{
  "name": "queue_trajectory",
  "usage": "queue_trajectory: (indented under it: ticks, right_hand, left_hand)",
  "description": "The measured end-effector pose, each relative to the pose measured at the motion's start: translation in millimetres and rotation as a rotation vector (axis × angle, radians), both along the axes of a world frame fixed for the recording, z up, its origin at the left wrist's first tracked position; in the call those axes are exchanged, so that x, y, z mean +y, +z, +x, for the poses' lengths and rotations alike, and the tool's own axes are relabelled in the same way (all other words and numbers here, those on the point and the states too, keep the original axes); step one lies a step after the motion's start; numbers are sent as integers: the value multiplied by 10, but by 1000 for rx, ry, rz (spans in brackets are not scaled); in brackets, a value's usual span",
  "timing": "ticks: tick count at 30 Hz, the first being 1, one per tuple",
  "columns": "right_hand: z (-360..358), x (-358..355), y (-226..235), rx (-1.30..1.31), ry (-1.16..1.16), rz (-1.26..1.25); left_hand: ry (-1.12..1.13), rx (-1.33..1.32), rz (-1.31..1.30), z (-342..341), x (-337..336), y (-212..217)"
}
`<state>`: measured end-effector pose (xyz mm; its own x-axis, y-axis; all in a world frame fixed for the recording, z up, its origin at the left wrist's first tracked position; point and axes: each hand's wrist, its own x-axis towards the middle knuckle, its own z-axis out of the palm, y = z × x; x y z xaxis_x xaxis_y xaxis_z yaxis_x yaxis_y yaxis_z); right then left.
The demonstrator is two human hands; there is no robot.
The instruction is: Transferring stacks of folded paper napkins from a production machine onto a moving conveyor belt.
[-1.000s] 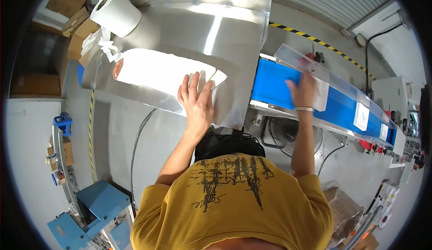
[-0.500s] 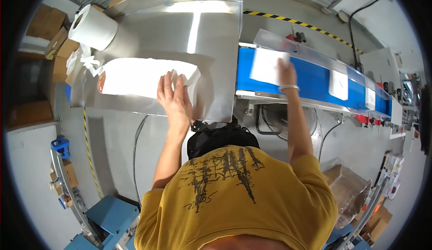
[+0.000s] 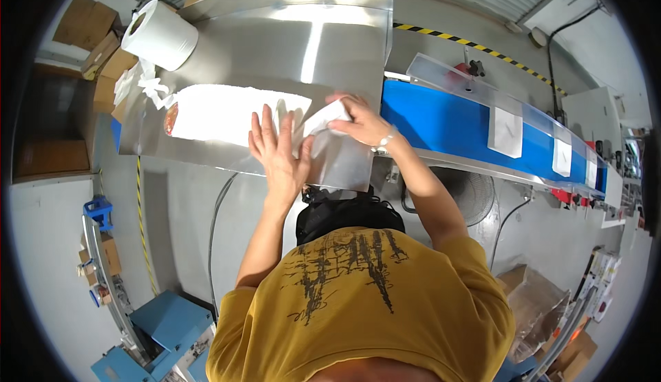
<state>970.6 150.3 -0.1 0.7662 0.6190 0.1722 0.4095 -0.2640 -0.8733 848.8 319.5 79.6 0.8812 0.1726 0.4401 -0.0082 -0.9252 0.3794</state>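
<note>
Left hand (image 3: 279, 149): fingers (image 3: 267, 124) spread wide and flat, palm down, pressing on the near right end of a long white stack of flat sheets (image 3: 231, 115); nothing gripped. Right hand (image 3: 358, 120): fingers curled and pinched on a single white sheet (image 3: 322, 122), lifted at its right edge, its lower part trailing toward the left hand. Hands close together, not touching. Pale band at right wrist.

Stack lying left to right across the near part of a steel table (image 3: 289, 45); reddish patch at its left end. Crumpled white wrapping (image 3: 138, 86) just left of the stack. Large white paper roll (image 3: 160, 34) at the far left corner. Right of the table, a blue conveyor belt (image 3: 441, 124) running away to the right, carrying separate white sheets (image 3: 506, 131), well apart. Clear guard along its far side. Grey floor below.
</note>
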Motion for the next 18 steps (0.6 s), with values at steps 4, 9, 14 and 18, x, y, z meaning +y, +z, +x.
queue_trajectory:
  ticks: [4,9,14,18]
  right_hand:
    - [52,-711,-78,510,-621,-195]
    - [118,-1684,-190,69,-1196,-660]
    - [-7,-1033,297,-298,-611,-561]
    - [-112,57,462,25,-9,-81]
  left_hand:
    - [40,-10,37,16,168,-136]
    - [24,-75,40,65,133,-202]
    - [24,-34,34,8,134,-134]
    - [-61,20,36,4,179,-90]
